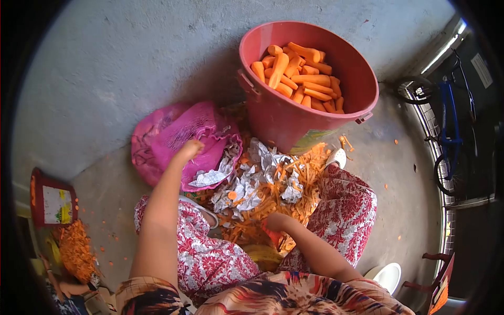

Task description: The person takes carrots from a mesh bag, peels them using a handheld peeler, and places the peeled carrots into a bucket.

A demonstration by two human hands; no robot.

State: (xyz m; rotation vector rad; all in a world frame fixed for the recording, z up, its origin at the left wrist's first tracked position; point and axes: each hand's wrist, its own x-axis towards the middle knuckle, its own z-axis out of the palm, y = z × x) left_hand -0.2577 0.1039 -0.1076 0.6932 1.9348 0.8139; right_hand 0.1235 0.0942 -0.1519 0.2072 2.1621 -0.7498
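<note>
My left hand (193, 149) is closed over the pink mesh sack (157, 139), near its open mouth; whether it grips anything is hidden. Crumpled grey-white paper (215, 176) lies in the sack's mouth. Low between my knees, my right hand (278, 222) is closed near something orange-red that I cannot make out. Beneath and ahead of it spreads a heap of orange carrot peelings (310, 178) with crumpled paper (241, 191) on top. The red tub (278, 118) beyond holds several peeled carrots (315, 79).
A small red bucket (39, 202) and more peelings (76, 252) are at the left, near another person's arm (73, 289). White bowl (388, 276) lies at the lower right. A blue bicycle (446, 113) stands at the right; a wall (131, 52) rises behind.
</note>
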